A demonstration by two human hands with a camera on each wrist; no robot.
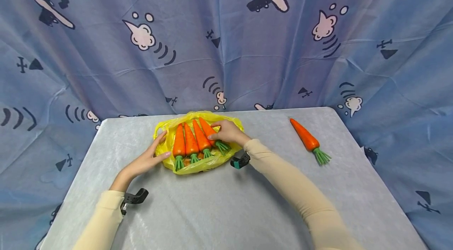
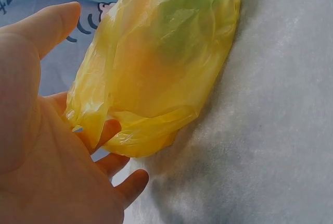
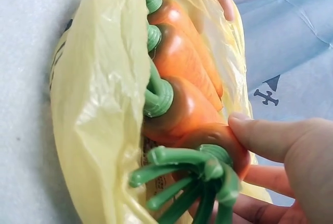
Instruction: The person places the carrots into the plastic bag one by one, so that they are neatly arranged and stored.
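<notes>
A yellow plastic bag [image 1: 198, 168] lies on the table with its mouth spread, and several orange carrots [image 1: 179, 142] with green tops lie side by side in it. My right hand [image 1: 230, 131] grips the rightmost carrot [image 3: 229, 135] at its thick end, thumb on top and fingers beneath. At the bag's left side, my left hand [image 1: 150, 159] touches the plastic with its fingers loosely bent. Its thumb stands apart from the bag [image 2: 151, 73] in the left wrist view, and part of its fingers is hidden behind the plastic.
Another carrot [image 1: 305, 135] lies alone on the right part of the grey-white table [image 1: 198, 210]. Behind the table's back edge hangs a blue curtain [image 1: 191, 37] printed with airplanes. The bag sits close to that edge.
</notes>
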